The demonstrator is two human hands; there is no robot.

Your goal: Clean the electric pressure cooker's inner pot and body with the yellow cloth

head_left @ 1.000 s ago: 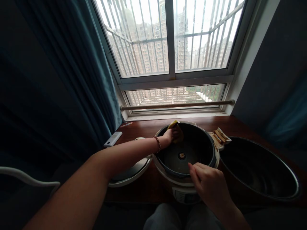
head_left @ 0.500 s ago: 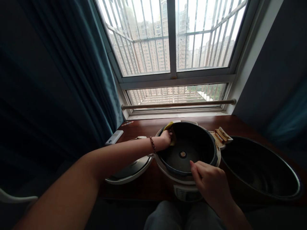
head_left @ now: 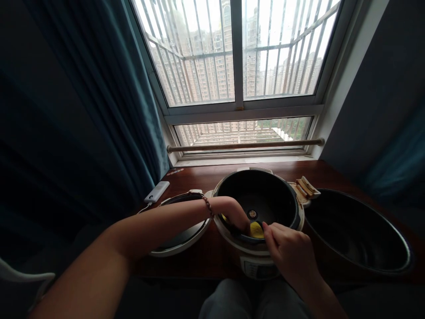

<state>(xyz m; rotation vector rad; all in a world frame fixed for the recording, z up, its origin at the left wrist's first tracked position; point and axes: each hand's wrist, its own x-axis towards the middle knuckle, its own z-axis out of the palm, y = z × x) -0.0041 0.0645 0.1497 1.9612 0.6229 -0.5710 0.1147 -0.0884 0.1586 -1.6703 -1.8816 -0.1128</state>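
The left hand (head_left: 236,216), its forearm reaching in from eight o'clock, bends at the wrist into the round white cooker (head_left: 259,172). Its fingers are closed on a yellow sponge (head_left: 256,230), pressed to the dark inner wall at six o'clock. The right hand (head_left: 288,254) clasps the rim at five o'clock.

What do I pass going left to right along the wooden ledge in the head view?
White remote → open lid → cooker → small tan stack → large dark bowl.
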